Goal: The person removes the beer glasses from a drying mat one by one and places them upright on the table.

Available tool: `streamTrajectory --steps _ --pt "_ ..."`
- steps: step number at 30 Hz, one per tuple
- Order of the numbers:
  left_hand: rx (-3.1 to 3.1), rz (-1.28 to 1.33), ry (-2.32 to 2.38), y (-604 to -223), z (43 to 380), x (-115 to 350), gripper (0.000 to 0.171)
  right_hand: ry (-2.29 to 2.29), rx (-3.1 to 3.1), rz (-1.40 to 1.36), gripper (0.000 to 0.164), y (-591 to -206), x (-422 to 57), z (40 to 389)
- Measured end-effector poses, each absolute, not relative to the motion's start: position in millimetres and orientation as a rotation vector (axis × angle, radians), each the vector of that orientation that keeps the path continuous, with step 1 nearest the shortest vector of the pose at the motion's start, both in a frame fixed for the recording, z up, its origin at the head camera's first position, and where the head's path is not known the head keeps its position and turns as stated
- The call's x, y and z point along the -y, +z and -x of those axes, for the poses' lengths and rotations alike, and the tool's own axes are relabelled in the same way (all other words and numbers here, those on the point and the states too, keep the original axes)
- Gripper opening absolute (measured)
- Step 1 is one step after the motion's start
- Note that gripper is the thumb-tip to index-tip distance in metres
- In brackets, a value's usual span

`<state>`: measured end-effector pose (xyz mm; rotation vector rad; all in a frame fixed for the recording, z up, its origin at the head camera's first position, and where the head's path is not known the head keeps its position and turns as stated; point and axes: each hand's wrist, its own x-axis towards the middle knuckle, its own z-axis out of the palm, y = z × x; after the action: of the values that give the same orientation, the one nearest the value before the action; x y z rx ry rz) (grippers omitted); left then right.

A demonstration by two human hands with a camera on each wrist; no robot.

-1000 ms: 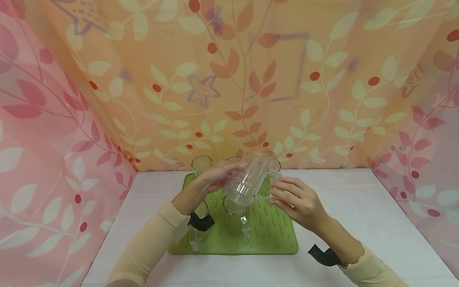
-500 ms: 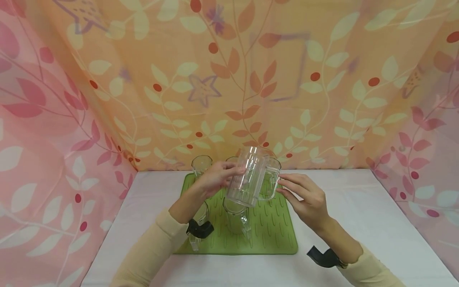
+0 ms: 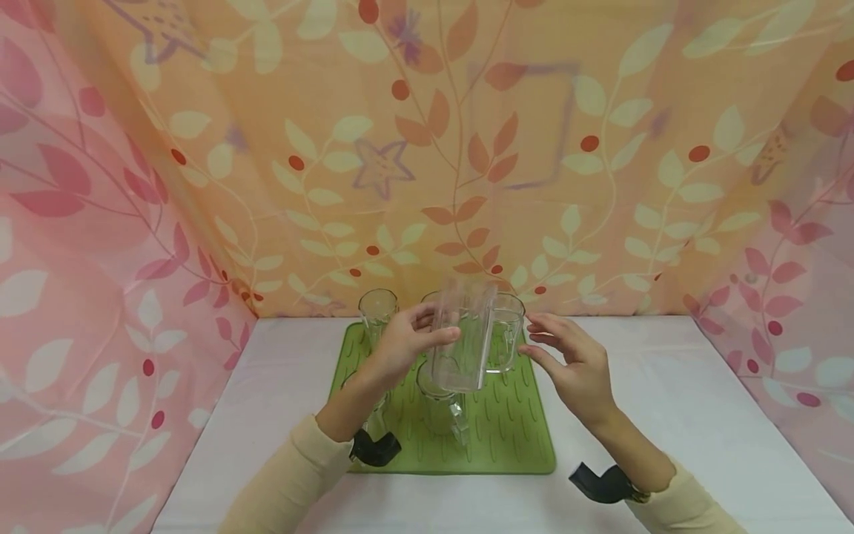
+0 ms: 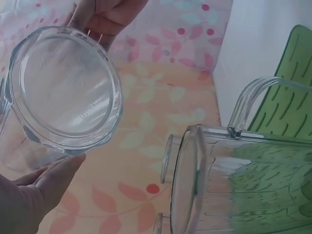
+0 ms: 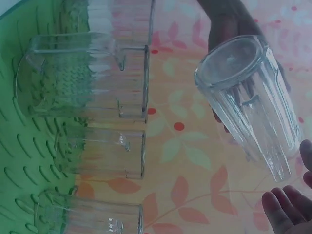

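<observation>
My left hand (image 3: 407,337) grips a clear plastic-looking mug (image 3: 462,348) round its body, holding it above the green mat. In the left wrist view the mug's round base (image 4: 66,87) faces the camera, with my left thumb along its lower side. Right of the mug, my right hand (image 3: 577,371) stands with fingers spread and slightly bent, holding nothing. In the right wrist view, its fingertips (image 5: 278,195) are close by the mug's handle (image 5: 273,156); a small gap seems to show, though contact is hard to rule out.
Several clear mugs stand on the green ribbed mat (image 3: 514,437), including one at front centre (image 3: 443,408), one at back left (image 3: 378,308) and one at back right (image 3: 510,319). A white cloth (image 3: 634,386) covers the table. Patterned curtains (image 3: 454,148) close off the back and sides.
The held mug has come from tilted to nearly upright and turned in my left hand. My right fingers, earlier at its handle, have moved off to the right.
</observation>
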<state>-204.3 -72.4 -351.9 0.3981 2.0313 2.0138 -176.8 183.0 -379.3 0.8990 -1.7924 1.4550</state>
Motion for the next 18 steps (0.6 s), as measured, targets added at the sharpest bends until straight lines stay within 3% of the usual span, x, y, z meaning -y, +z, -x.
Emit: streamTrajectory --steps 6,11,18 --pt "-2.118 -0.407 2.064 -358.5 193.3 70.7 0.076 1.838 1.796 -0.802 0.041 -376.7 -186.8 173.8" --pt "-2.216 -0.424 2.073 -365.3 184.3 69.0 0.077 1.960 1.884 -0.717 0.040 -373.8 -188.0 172.5" --pt "-2.220 -0.593 2.173 -376.0 171.9 64.0 0.082 2.162 1.944 -0.719 0.033 -376.8 -192.1 173.7"
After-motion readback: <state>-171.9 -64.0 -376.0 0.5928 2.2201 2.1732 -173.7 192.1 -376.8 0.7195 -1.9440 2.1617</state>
